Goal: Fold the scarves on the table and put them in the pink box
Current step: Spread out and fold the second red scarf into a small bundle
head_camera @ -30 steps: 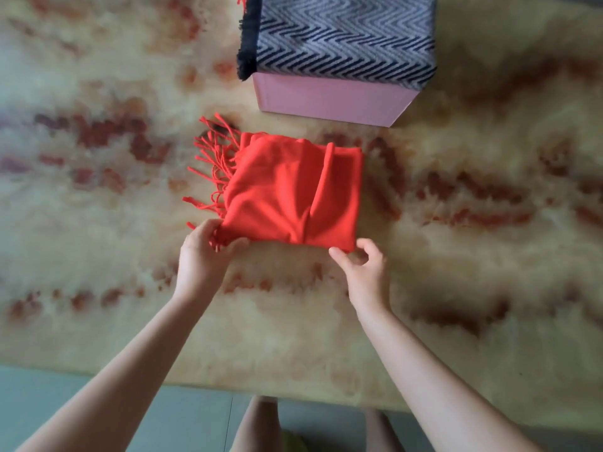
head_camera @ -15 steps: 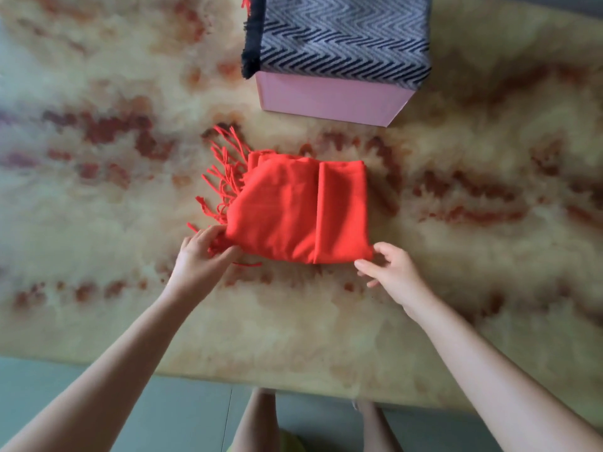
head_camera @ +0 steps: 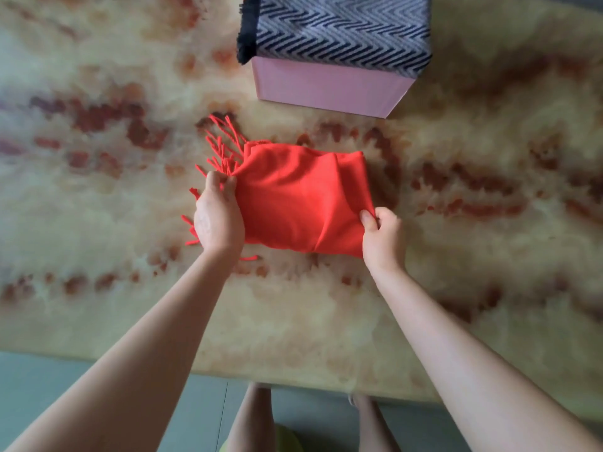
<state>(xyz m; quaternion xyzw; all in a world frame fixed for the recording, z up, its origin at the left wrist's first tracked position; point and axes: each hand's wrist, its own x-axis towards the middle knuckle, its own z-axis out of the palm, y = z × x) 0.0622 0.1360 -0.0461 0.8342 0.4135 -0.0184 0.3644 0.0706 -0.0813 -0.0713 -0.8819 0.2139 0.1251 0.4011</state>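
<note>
Atop pink box (head_camera: 326, 88), chevron scarf (head_camera: 342, 27)

A second ago both hands only touched the near edge of the folded red scarf (head_camera: 293, 200). Now the left hand (head_camera: 218, 220) has closed over its 9 o'clock side at the fringe (head_camera: 222, 148), and the right hand (head_camera: 383, 238) has shifted to pinch the 4 o'clock corner. The scarf's flat fold has bunched, its near edge drawn toward 6 o'clock.

Soft even daylight, faint shadows, slight overall blur, wide-angle edge distortion
</note>
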